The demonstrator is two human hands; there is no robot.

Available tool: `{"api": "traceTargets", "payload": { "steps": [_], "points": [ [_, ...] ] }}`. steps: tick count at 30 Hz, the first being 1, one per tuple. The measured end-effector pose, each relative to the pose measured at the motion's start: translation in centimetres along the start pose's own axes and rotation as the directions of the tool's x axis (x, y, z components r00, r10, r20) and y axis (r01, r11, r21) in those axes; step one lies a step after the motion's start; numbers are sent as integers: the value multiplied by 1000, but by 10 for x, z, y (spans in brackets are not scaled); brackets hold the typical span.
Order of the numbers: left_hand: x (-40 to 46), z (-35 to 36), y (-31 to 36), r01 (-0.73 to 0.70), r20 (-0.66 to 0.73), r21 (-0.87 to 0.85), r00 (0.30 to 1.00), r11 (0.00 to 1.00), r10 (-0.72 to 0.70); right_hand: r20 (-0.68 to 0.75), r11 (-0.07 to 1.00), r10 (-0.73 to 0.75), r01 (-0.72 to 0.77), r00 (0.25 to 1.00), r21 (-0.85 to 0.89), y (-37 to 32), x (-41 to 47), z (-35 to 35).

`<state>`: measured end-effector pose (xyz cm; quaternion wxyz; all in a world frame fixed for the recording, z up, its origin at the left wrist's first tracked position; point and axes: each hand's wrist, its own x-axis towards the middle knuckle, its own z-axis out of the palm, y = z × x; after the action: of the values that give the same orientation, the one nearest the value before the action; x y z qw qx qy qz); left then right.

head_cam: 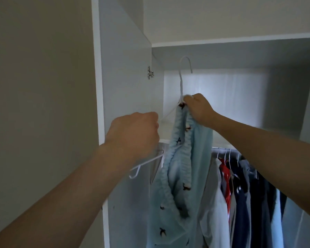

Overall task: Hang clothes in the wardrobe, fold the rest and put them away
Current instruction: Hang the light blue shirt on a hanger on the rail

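Note:
A light blue garment (177, 176) with small dark bird prints and an elastic band hangs from a white wire hanger (181, 81), held up in front of the open wardrobe. My left hand (134, 135) grips the hanger's left arm, its end hook poking out below my wrist. My right hand (199, 110) pinches the garment's band against the hanger just under the neck. The hanger's top hook is free in the air, below the upper shelf (240, 41). The rail (224, 149) lies lower, to the right.
Several hung clothes (243, 190), white, red and dark blue, fill the rail on the right on white hangers. The open wardrobe door (125, 77) stands at the left with a metal hinge (150, 73). A second shelf edge (166, 140) runs behind the garment.

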<state>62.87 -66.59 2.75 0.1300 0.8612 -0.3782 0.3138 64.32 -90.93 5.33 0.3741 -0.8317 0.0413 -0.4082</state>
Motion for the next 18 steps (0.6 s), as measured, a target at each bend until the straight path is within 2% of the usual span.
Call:
{"api": "traceTargets", "payload": {
  "steps": [1,2,3,4,5,6,7,9,10,12,15,18],
  "points": [
    [-2,3,5,-62,-127,206,988,977,90,-36,1000,-5,5,999,-21,-2,4,-4],
    [-5,4,13,-92,-234,321,957,942,173,-69,1000,-2,0,998,-18,-3,8,-7],
    [-8,7,20,-140,-346,330,902,934,258,-100,1000,9,-10,995,-2,-5,12,-10],
    [-11,14,26,-254,-420,290,833,923,361,-135,999,25,-21,990,28,-8,15,-11],
    [-13,25,31,-385,-409,234,794,893,450,-167,997,42,-32,985,65,-12,19,-13],
    [-15,39,34,-498,-329,157,788,853,520,-192,995,57,-39,980,97,-16,23,-16],
    [-18,53,37,-548,-200,32,816,836,542,-210,993,69,-46,975,111,-20,26,-18],
    [-25,83,41,-453,74,-189,878,871,473,-236,992,80,-53,968,117,-25,31,-22],
    [-28,96,43,-381,199,-222,884,898,424,-243,991,80,-50,967,128,-26,33,-23],
    [-32,112,46,-329,382,-172,847,929,370,-244,989,87,-55,966,137,-28,35,-24],
    [-36,121,46,-338,596,-73,739,938,313,-250,987,110,-75,962,144,-28,36,-30],
    [-38,116,32,-175,763,-47,629,983,148,-306,988,130,-96,943,125,-23,37,-42]
  ]
}}
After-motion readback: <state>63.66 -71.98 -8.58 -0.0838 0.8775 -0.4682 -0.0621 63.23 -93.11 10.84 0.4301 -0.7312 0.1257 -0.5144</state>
